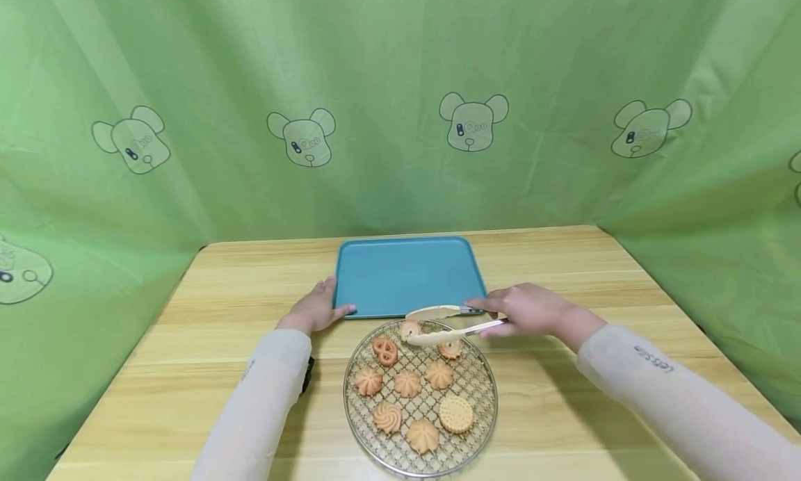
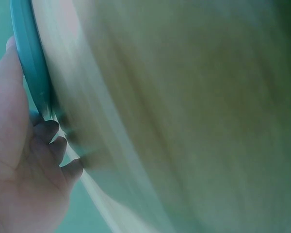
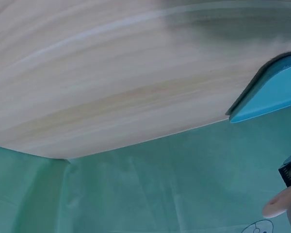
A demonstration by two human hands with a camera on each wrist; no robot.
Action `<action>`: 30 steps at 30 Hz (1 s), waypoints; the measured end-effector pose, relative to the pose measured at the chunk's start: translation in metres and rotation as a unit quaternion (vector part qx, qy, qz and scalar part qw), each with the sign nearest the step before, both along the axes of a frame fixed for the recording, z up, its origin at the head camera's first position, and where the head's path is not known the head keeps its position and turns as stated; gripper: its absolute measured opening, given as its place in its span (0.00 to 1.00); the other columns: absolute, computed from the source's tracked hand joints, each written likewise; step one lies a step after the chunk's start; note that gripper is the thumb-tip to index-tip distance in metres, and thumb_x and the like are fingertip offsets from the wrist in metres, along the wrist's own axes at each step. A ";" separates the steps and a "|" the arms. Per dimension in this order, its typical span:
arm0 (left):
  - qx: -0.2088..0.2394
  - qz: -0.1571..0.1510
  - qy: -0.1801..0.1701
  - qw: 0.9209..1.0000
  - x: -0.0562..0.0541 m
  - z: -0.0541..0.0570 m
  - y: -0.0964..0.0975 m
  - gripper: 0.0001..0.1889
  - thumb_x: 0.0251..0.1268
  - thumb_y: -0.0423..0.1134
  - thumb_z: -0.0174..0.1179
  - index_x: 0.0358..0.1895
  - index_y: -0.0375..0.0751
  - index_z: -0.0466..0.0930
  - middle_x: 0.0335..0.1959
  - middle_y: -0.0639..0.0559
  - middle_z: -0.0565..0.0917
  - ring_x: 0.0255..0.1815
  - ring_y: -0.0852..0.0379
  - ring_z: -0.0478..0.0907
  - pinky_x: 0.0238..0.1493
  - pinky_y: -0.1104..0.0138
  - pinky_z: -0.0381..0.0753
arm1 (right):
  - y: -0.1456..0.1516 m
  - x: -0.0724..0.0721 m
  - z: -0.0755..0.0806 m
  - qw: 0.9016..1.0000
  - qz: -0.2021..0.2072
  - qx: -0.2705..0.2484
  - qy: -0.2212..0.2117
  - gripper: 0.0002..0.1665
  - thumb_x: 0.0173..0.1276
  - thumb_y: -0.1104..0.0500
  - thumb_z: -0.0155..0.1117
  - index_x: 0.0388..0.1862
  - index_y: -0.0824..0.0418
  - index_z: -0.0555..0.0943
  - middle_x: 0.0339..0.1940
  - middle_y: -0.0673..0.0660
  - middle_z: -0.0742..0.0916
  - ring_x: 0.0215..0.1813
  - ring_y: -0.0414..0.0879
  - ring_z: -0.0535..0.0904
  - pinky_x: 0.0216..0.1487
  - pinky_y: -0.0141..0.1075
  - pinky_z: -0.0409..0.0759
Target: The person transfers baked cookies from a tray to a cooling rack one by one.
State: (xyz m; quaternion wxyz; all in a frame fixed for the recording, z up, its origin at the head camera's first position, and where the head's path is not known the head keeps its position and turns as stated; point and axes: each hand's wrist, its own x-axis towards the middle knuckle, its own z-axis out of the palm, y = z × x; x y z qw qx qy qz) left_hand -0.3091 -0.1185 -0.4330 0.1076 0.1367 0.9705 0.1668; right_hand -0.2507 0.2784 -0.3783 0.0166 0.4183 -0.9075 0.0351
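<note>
My left hand (image 1: 317,307) holds the near left corner of a blue rectangular tray (image 1: 407,276), thumb along its front rim and fingers at its left side. The left wrist view shows the thumb against the tray's edge (image 2: 34,58). My right hand (image 1: 528,308) grips tongs (image 1: 447,335) with pale tips and metal arms. The tongs' arms are spread, their tips reaching over a round cookie (image 1: 410,329) at the far side of a round wire rack (image 1: 346,397). In the right wrist view only part of the hand (image 3: 285,200) and a dark tongs end show.
Several more cookies lie on the rack, among them a pretzel-shaped one (image 1: 384,352), a swirled one (image 1: 387,418) and a large round one (image 1: 456,414). The rack stands just in front of the tray on a wooden table (image 1: 206,370). Green curtains (image 1: 388,64) surround the table.
</note>
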 end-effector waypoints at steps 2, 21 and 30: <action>0.000 -0.001 0.001 1.000 -0.001 -0.001 -0.001 0.48 0.67 0.62 0.50 0.75 0.31 0.40 0.75 0.38 0.46 0.75 0.40 0.43 0.72 0.50 0.47 | 0.000 0.000 0.001 1.000 0.004 0.005 0.002 0.37 0.62 0.38 0.63 0.64 0.56 0.75 0.36 0.51 0.86 0.22 0.32 0.71 0.30 0.35 0.80; -0.002 -0.002 0.003 1.000 -0.006 -0.007 -0.001 0.49 0.66 0.64 0.49 0.75 0.31 0.39 0.75 0.38 0.46 0.75 0.42 0.43 0.73 0.52 0.45 | 0.000 -0.003 0.003 0.999 0.019 0.032 -0.004 0.37 0.61 0.37 0.64 0.64 0.56 0.75 0.32 0.48 0.84 0.20 0.31 0.68 0.25 0.31 0.76; -0.003 -0.002 0.005 1.000 -0.007 -0.008 -0.002 0.49 0.66 0.64 0.49 0.75 0.31 0.39 0.76 0.38 0.45 0.75 0.42 0.43 0.73 0.53 0.45 | 0.000 -0.002 0.003 0.999 0.023 0.035 -0.007 0.39 0.60 0.36 0.64 0.65 0.56 0.74 0.28 0.44 0.80 0.20 0.31 0.68 0.23 0.30 0.75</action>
